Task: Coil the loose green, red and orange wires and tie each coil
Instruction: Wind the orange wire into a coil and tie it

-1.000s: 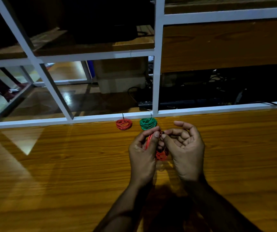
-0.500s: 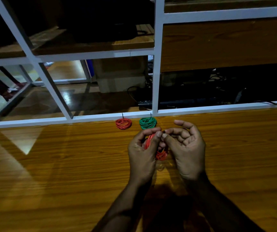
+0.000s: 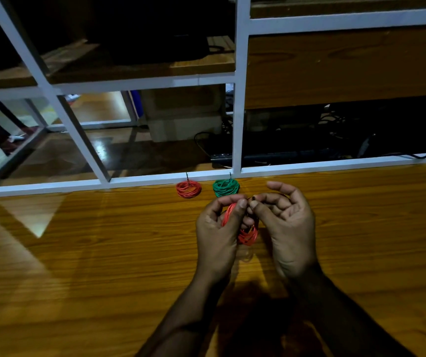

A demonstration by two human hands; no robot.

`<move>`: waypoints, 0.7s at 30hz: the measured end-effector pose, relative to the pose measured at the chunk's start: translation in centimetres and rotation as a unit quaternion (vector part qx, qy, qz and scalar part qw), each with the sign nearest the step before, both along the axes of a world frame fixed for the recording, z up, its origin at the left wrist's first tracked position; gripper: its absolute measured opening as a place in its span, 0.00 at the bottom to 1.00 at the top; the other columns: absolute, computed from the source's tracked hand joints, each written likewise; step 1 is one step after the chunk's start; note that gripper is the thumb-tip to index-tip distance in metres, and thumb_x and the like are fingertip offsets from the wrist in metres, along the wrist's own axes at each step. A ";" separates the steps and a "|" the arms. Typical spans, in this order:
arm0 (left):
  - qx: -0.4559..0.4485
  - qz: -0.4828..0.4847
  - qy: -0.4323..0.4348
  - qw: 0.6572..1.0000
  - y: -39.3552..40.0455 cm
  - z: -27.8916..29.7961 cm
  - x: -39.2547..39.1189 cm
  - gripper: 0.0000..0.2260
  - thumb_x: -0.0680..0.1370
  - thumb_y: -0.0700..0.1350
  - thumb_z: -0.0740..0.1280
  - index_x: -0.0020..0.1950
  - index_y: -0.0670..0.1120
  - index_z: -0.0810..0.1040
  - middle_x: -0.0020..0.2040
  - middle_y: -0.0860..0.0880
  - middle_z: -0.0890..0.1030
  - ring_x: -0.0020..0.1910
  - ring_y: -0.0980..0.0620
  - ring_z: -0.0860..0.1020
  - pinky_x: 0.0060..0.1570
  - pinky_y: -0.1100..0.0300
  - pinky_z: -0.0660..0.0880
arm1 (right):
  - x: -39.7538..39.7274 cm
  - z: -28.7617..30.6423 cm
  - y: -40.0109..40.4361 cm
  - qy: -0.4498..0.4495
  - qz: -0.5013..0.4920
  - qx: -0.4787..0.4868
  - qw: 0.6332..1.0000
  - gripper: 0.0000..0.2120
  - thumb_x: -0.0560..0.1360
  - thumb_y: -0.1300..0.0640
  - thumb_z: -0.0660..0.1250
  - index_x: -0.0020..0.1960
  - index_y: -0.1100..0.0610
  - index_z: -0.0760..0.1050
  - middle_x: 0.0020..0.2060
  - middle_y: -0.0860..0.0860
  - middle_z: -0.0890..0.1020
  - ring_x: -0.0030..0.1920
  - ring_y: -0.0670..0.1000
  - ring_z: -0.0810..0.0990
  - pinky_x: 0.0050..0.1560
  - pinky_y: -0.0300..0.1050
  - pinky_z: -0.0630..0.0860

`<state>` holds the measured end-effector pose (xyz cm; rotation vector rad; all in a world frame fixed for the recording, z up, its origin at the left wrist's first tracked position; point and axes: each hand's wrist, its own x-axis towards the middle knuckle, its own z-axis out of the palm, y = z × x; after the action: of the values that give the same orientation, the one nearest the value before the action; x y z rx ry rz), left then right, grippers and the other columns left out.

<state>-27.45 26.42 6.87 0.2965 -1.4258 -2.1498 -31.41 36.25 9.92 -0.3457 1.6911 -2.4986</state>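
We pinch the orange coil (image 3: 245, 231) between left hand (image 3: 217, 228) and right hand (image 3: 289, 222) (fingertips together at its top), above the table (image 3: 78, 266).

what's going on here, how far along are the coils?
A person holds an orange wire coil above the wooden table with both hands. The left hand grips the coil; the right hand pinches something small at its top, probably the tie. A red coil and a green coil lie by the table's far edge, each apparently tied.
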 end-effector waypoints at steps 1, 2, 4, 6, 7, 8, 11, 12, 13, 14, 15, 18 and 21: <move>0.002 -0.002 0.002 1.000 0.0 0.0 0.0 0.08 0.79 0.38 0.69 0.56 0.36 0.80 0.40 0.43 0.83 0.35 0.53 0.80 0.38 0.63 0.79 | 0.0 0.0 0.0 -0.002 -0.002 -0.001 1.000 0.20 0.71 0.72 0.72 0.58 0.55 0.74 0.43 0.54 0.85 0.44 0.50 0.85 0.43 0.39 0.81; 0.003 -0.004 0.003 1.000 -0.1 0.0 0.1 0.08 0.79 0.38 0.69 0.56 0.36 0.80 0.40 0.43 0.83 0.36 0.53 0.80 0.38 0.63 0.79 | 0.0 -0.1 0.0 -0.002 -0.002 0.001 1.000 0.21 0.71 0.72 0.72 0.58 0.54 0.74 0.43 0.54 0.85 0.45 0.50 0.85 0.44 0.40 0.81; -0.002 -0.011 0.002 1.000 -0.1 0.1 0.2 0.08 0.79 0.39 0.69 0.56 0.36 0.79 0.41 0.44 0.84 0.36 0.53 0.80 0.39 0.62 0.79 | 0.0 -0.1 0.0 0.004 0.002 0.007 1.000 0.21 0.71 0.71 0.72 0.58 0.54 0.74 0.43 0.54 0.85 0.46 0.51 0.84 0.47 0.42 0.82; -0.019 -0.020 0.001 1.000 -0.2 0.1 0.5 0.08 0.79 0.40 0.69 0.57 0.37 0.80 0.40 0.44 0.83 0.36 0.53 0.80 0.39 0.62 0.79 | -0.1 -0.1 0.0 0.005 0.006 0.010 1.000 0.22 0.71 0.71 0.73 0.59 0.54 0.73 0.44 0.54 0.85 0.46 0.52 0.84 0.48 0.44 0.82; -0.029 -0.024 0.000 0.999 -0.2 0.2 0.6 0.08 0.79 0.40 0.69 0.56 0.38 0.80 0.40 0.45 0.83 0.36 0.53 0.80 0.39 0.62 0.79 | -0.1 0.0 0.1 0.005 0.008 0.012 1.000 0.22 0.71 0.71 0.73 0.60 0.54 0.73 0.44 0.54 0.85 0.47 0.53 0.84 0.48 0.43 0.82; -0.038 -0.025 -0.002 0.999 -0.3 0.2 0.7 0.08 0.79 0.41 0.69 0.56 0.38 0.80 0.40 0.45 0.83 0.36 0.53 0.80 0.39 0.62 0.79 | -0.2 0.0 0.1 0.003 0.010 0.013 1.000 0.23 0.71 0.71 0.73 0.60 0.54 0.73 0.44 0.54 0.85 0.47 0.53 0.84 0.47 0.42 0.82; -0.052 -0.024 -0.001 0.998 -0.3 0.3 0.8 0.09 0.79 0.42 0.69 0.55 0.39 0.80 0.40 0.45 0.83 0.37 0.52 0.80 0.40 0.60 0.79 | -0.2 0.1 0.2 0.001 0.015 0.012 1.000 0.24 0.71 0.71 0.72 0.62 0.55 0.72 0.45 0.55 0.85 0.46 0.52 0.84 0.45 0.41 0.81; -0.054 -0.023 -0.001 0.998 -0.3 0.3 0.8 0.09 0.78 0.43 0.70 0.55 0.39 0.81 0.40 0.45 0.83 0.37 0.51 0.80 0.41 0.59 0.79 | -0.2 0.1 0.3 0.000 0.017 0.012 1.000 0.24 0.71 0.72 0.72 0.62 0.55 0.71 0.45 0.55 0.85 0.46 0.52 0.84 0.45 0.41 0.81; -0.055 -0.022 -0.004 0.998 -0.3 0.3 0.8 0.10 0.78 0.43 0.70 0.55 0.40 0.81 0.40 0.45 0.83 0.37 0.51 0.80 0.41 0.59 0.80 | -0.2 0.2 0.3 -0.001 0.020 0.013 1.000 0.24 0.71 0.72 0.72 0.62 0.55 0.71 0.45 0.55 0.85 0.46 0.52 0.84 0.45 0.41 0.81; -0.057 -0.021 -0.008 0.998 -0.3 0.2 0.7 0.10 0.77 0.44 0.70 0.55 0.40 0.81 0.41 0.44 0.83 0.37 0.51 0.80 0.41 0.59 0.80 | -0.3 0.1 0.4 -0.004 0.023 0.016 1.000 0.23 0.71 0.72 0.72 0.62 0.56 0.71 0.45 0.55 0.85 0.46 0.52 0.84 0.45 0.41 0.81; -0.062 -0.020 -0.013 0.998 -0.4 0.2 0.7 0.09 0.77 0.44 0.71 0.54 0.41 0.82 0.41 0.45 0.84 0.37 0.52 0.81 0.41 0.59 0.80 | -0.3 0.1 0.4 -0.005 0.027 0.020 0.999 0.23 0.72 0.71 0.72 0.62 0.56 0.72 0.45 0.55 0.85 0.46 0.52 0.85 0.45 0.40 0.81; -0.072 -0.023 -0.025 0.997 -0.4 0.1 0.6 0.06 0.78 0.41 0.71 0.53 0.42 0.83 0.39 0.45 0.84 0.35 0.53 0.81 0.38 0.61 0.79 | -0.5 0.0 0.6 0.000 0.043 0.037 0.998 0.20 0.74 0.71 0.70 0.61 0.57 0.72 0.45 0.54 0.84 0.46 0.50 0.85 0.44 0.38 0.80; -0.085 -0.023 -0.031 0.996 -0.3 0.0 0.6 0.07 0.79 0.41 0.70 0.55 0.42 0.83 0.40 0.45 0.85 0.36 0.52 0.81 0.39 0.61 0.79 | -0.3 0.1 0.6 0.019 0.049 0.057 0.997 0.16 0.76 0.70 0.68 0.61 0.57 0.72 0.42 0.50 0.84 0.42 0.44 0.84 0.40 0.35 0.80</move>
<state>-26.84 26.16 6.90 0.2710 -1.6552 -2.0540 -31.68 36.84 10.04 -0.4558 1.7760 -2.3303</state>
